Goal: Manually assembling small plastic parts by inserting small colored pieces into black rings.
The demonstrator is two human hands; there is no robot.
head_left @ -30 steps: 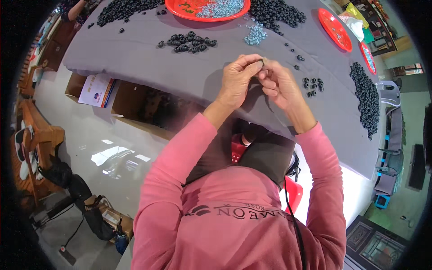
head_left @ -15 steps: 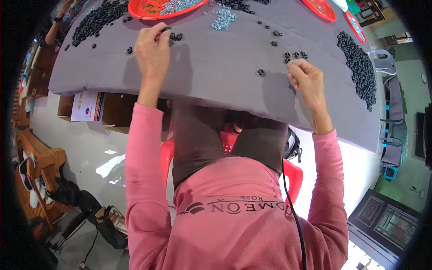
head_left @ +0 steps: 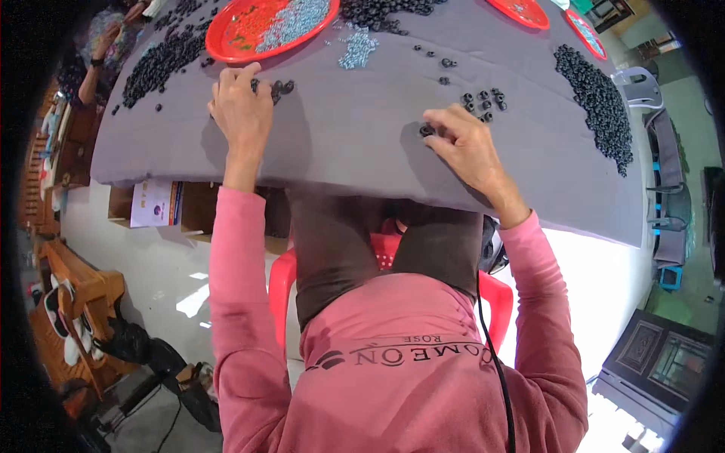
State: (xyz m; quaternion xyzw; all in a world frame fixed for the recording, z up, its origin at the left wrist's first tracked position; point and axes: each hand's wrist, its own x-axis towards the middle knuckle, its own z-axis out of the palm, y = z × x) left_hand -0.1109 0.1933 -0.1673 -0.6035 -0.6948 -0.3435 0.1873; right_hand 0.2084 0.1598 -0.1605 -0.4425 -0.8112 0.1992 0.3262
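Note:
My left hand (head_left: 242, 106) is low over the grey-covered table, its fingers bent. A small black round part (head_left: 255, 85) shows between its thumb and fingertip. Right beside that hand lie several more small black parts (head_left: 284, 89). Farther right, my right hand (head_left: 464, 143) has its thumb and fingers closed around another black round part (head_left: 427, 130) at the cloth. Just beyond its knuckles is a loose group of black ring-like parts (head_left: 484, 97). What the curled fingers of either hand cover underneath is hidden.
A red tray (head_left: 219, 47) with small silvery-blue pieces stands at the back left, beside a spilled pile of them (head_left: 358, 50). Heaps of black parts lie at left (head_left: 155, 69), back (head_left: 385, 11) and right (head_left: 596, 98). Another person's arm (head_left: 92, 79) is at far left.
My right hand has moved left from the group of black parts and closed on a single one that lay apart. My left hand has shifted slightly left and its fingers have spread more.

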